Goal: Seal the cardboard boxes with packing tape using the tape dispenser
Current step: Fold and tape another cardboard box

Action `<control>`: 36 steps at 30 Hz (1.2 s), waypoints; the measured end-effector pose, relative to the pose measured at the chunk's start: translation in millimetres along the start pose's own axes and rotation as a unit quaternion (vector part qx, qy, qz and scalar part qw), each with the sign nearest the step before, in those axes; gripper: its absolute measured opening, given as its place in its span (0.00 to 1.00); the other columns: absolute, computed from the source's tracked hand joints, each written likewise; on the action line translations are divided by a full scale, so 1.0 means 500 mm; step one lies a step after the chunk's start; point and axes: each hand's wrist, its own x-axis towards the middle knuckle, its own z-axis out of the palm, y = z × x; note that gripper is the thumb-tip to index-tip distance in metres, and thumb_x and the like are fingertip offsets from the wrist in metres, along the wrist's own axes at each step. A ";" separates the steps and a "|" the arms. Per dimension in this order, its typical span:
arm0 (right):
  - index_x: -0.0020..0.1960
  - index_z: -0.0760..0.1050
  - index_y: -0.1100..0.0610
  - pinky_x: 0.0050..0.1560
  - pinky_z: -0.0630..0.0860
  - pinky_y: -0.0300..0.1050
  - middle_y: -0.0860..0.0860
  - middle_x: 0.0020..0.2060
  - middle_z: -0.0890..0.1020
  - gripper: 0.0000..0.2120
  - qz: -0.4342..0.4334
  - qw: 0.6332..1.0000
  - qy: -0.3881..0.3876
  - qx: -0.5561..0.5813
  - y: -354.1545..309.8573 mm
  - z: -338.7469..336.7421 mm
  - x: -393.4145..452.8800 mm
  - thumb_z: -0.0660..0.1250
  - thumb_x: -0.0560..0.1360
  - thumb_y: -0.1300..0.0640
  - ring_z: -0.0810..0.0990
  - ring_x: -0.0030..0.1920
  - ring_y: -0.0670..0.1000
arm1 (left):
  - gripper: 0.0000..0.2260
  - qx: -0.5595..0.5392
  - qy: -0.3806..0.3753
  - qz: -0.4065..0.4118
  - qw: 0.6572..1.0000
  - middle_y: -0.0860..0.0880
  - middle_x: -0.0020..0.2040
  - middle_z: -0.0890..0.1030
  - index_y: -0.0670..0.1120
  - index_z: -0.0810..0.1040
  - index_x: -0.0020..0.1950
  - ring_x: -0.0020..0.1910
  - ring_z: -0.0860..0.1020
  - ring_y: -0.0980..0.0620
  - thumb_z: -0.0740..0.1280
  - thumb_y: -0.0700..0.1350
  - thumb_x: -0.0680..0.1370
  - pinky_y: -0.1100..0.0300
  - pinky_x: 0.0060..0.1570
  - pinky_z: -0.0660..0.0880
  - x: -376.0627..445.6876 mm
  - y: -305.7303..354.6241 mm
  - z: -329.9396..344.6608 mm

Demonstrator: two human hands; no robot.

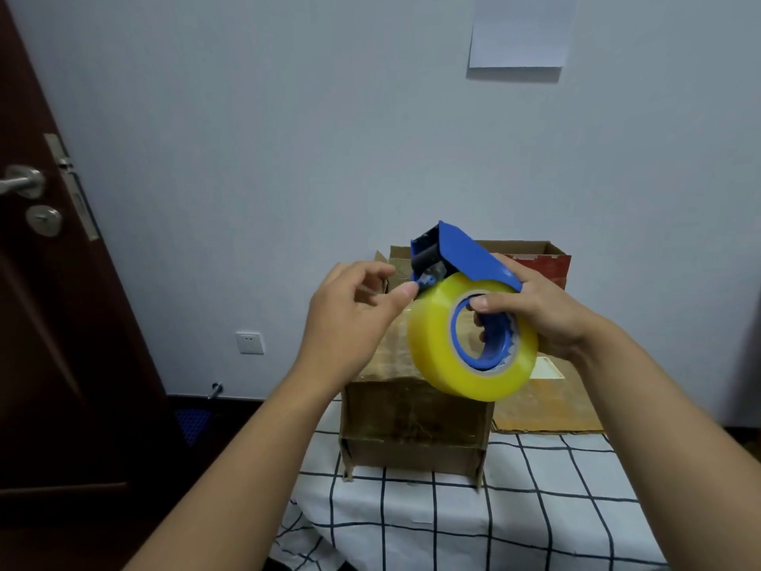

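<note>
Dispenser (461, 257) is held up above the near box (416, 418), my right hand (539, 311) gripping it through the roll (473, 340), left hand (354, 307) pinching at the tape end at its ten o'clock, which could slip back onto the roll.

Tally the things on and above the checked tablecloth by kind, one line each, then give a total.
Cardboard boxes: 2, the near box and the far box
Tape dispenser: 1
Tape roll: 1
Hands: 2, left hand and right hand
Total: 6
</note>
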 end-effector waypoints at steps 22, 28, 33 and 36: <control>0.61 0.79 0.41 0.48 0.81 0.59 0.55 0.48 0.83 0.27 0.023 0.999 0.023 -0.014 0.031 0.025 0.009 0.81 0.64 0.49 0.81 0.45 0.60 | 0.06 0.101 0.011 0.039 0.994 0.55 0.40 0.81 0.51 0.79 0.42 0.41 0.78 0.60 0.68 0.46 0.79 0.71 0.39 0.73 -0.007 0.021 0.032; 0.62 0.79 0.43 0.45 0.79 0.58 0.56 0.47 0.82 0.27 0.027 1.000 0.008 -0.013 0.023 0.019 0.005 0.81 0.65 0.50 0.80 0.43 0.60 | 0.06 0.100 -0.018 0.058 0.993 0.54 0.40 0.80 0.50 0.78 0.43 0.40 0.76 0.57 0.68 0.44 0.80 0.69 0.40 0.71 -0.004 0.021 0.020; 0.63 0.78 0.44 0.47 0.78 0.59 0.57 0.46 0.82 0.26 0.047 0.998 -0.029 -0.028 0.011 0.009 0.004 0.80 0.66 0.51 0.79 0.43 0.62 | 0.04 0.233 -0.094 0.200 0.947 0.51 0.42 0.74 0.42 0.76 0.46 0.39 0.72 0.51 0.65 0.39 0.80 0.61 0.39 0.68 0.011 0.019 -0.012; 0.63 0.78 0.44 0.48 0.77 0.60 0.57 0.46 0.82 0.26 0.057 0.997 -0.039 -0.023 0.007 0.007 0.001 0.80 0.66 0.51 0.78 0.44 0.63 | 0.04 0.276 -0.120 0.226 0.927 0.48 0.44 0.74 0.42 0.74 0.47 0.38 0.75 0.45 0.63 0.39 0.81 0.48 0.39 0.73 0.020 0.017 -0.034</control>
